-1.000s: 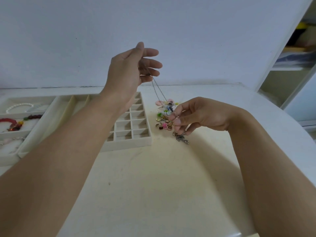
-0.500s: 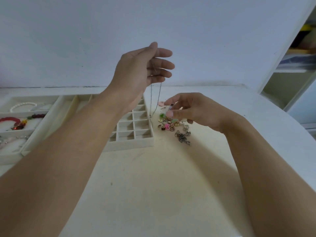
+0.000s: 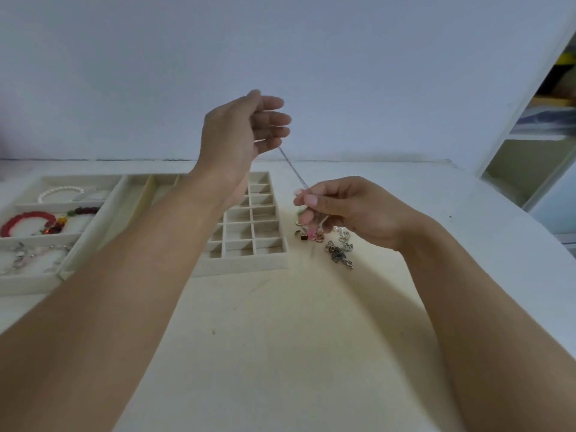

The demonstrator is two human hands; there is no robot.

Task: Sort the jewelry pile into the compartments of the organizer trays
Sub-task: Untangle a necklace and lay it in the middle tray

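Observation:
A thin silver chain (image 3: 293, 169) stretches taut between my two hands above the table. My left hand (image 3: 243, 132) is raised high and holds the chain's upper end between thumb and fingers. My right hand (image 3: 339, 207) pinches the chain's lower end just above the jewelry pile (image 3: 327, 241), a small heap of coloured charms and metal pieces right of the trays. The cream organizer tray (image 3: 249, 260) with many small square compartments lies under my left forearm. A second tray (image 3: 18, 282) at the left holds a pearl bracelet (image 3: 59, 193), a red bead bracelet (image 3: 25, 221) and silver pieces.
The cream table runs to a pale wall at the back. An open shelf unit (image 3: 536, 145) stands at the far right. Bare tabletop (image 3: 265, 353) lies between my forearms, in front of the trays.
My right hand has taken hold of the chain's lower end and pulled it to the right, so the chain now runs slanted and taut. My left hand stayed raised.

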